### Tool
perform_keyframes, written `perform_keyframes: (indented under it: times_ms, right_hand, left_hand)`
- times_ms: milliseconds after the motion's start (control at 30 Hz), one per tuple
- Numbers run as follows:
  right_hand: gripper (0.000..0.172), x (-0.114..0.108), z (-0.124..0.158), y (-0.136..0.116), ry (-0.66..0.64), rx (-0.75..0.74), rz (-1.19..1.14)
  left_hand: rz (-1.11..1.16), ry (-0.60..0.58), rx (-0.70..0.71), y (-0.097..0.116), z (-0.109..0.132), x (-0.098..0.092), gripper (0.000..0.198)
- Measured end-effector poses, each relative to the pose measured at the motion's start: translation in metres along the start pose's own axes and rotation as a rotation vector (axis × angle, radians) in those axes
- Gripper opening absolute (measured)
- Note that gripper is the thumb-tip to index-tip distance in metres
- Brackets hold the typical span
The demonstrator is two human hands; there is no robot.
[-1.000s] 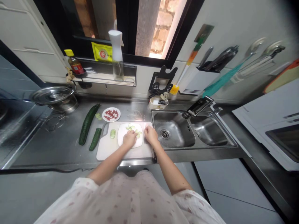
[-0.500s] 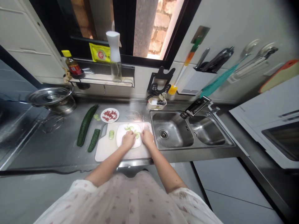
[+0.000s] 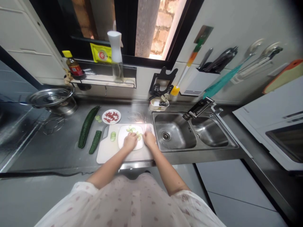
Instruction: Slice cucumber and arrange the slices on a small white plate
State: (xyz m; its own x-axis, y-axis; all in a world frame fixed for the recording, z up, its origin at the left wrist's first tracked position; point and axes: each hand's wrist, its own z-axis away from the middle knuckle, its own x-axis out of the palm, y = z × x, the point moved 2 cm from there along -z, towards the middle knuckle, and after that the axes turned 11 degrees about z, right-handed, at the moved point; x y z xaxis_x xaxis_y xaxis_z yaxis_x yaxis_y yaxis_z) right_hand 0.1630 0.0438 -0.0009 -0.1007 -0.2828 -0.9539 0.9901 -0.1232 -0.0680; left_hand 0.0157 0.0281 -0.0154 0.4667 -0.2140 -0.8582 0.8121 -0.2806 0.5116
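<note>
My left hand (image 3: 131,141) is over a white plate (image 3: 121,137), its fingers drawn together at a cucumber slice (image 3: 139,137). Just right of the plate's edge, my right hand (image 3: 149,139) is closed, fingertips close to that same slice; whatever it pinches is too small to make out. More thin cucumber slices (image 3: 131,128) lie toward the far side of the plate. The plate rests on a white cutting board (image 3: 105,154). Left of the plate, a short stack of cucumber slices (image 3: 113,136) sits on the board.
A long cucumber (image 3: 88,127) and a cut cucumber piece (image 3: 95,142) lie left of the board. Behind it stands a small plate of chopped red pieces (image 3: 111,117). To the right is a double sink (image 3: 175,146); a lidded steel pot (image 3: 59,107) stands at far left.
Almost nothing differs. Both hands stay over the plate in nearly the same place, with only slight finger movement.
</note>
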Motion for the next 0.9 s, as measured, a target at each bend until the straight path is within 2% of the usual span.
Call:
perform_keyframes:
  times_ms: [900]
  right_hand:
    - [0.028, 0.0000, -0.0003, -0.0012, -0.021, 0.021, -0.008]
  left_hand:
    - [-0.023, -0.027, 0.048, -0.0033, -0.0025, 0.0037, 0.029]
